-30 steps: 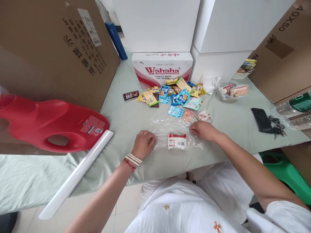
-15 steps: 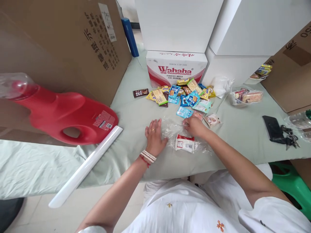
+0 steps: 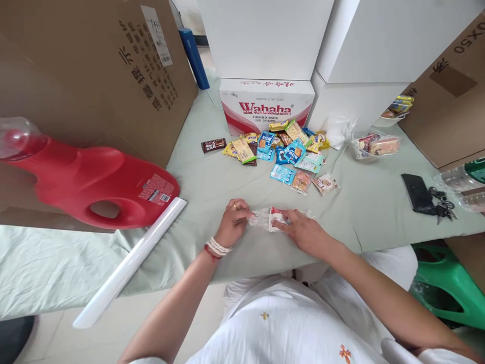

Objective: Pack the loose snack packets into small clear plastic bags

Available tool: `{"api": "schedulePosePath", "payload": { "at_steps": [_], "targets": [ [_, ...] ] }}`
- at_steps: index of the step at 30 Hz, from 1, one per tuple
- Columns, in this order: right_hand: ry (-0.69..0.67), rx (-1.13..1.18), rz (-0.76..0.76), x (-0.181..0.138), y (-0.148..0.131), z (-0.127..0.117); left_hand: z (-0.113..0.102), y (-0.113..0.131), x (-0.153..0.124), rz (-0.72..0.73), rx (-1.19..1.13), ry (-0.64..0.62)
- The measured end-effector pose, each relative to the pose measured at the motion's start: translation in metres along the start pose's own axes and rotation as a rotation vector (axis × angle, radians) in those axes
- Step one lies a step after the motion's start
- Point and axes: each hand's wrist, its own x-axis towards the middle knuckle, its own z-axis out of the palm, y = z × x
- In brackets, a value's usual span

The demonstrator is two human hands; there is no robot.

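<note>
Red-and-white packet [image 3: 273, 219]: a small wrapped snack, red along its far edge and white below, lying close to the table's near edge; the right hand covers much of it, so its print cannot be read.
Clear plastic [image 3: 259, 219]: thin and crumpled, around the packet and bunched toward the left; whether it encloses the packet fully cannot be told.
Left hand [image 3: 234, 221]: fingertips pinched together on the plastic's left end.
Right hand [image 3: 305, 230]: thumb and fingers clamped on the packet.
Snack pile [image 3: 271, 144]: blue, yellow and brown wrappers heaped beyond the hands.
Loose pieces: a dark bar [image 3: 213, 145] left of the pile; a white packet [image 3: 326, 184] at its near right.
Wahaha box [image 3: 267, 108]: red and white, directly behind the pile, under a plain white box [image 3: 265, 38].
Right side: clear tub [image 3: 377, 147] of snacks, black flat case [image 3: 417, 193], keys [image 3: 444, 205].
Left side: red jug [image 3: 104, 182] lying against a brown carton [image 3: 98, 96], a white strip [image 3: 132, 263] overhanging the edge.
Cloth [image 3: 212, 187]: pale green, wrinkled at left.
Room: pale floor tiles [image 3: 68, 331], green stool [image 3: 450, 283].
</note>
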Motion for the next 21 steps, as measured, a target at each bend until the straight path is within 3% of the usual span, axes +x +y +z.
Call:
{"api": "schedulePosePath", "payload": {
  "at_steps": [3,5,8,11,15,18,21],
  "targets": [
    [0.015,0.07,0.028,-0.001,0.0,0.007,-0.014,-0.005,-0.018,0.018,-0.091,-0.05],
    [0.029,0.114,0.04,0.0,-0.001,0.009,-0.014,-0.003,-0.025,-0.071,-0.054,0.042],
    [0.062,0.17,0.039,0.001,-0.001,0.013,-0.004,0.007,-0.024,-0.231,0.191,0.19],
    [0.104,0.231,0.028,0.0,0.002,0.017,0.002,0.022,-0.018,-0.248,0.285,0.088],
    [0.206,0.322,0.013,-0.001,0.005,0.028,0.001,0.048,-0.008,-0.354,-0.156,-0.026],
    [0.276,0.357,0.026,-0.002,0.004,0.036,0.013,0.072,0.004,-0.405,-0.442,-0.139],
    [0.336,0.433,0.026,-0.008,0.005,0.036,0.035,0.088,0.017,-0.311,-0.308,-0.154]
  ]
}}
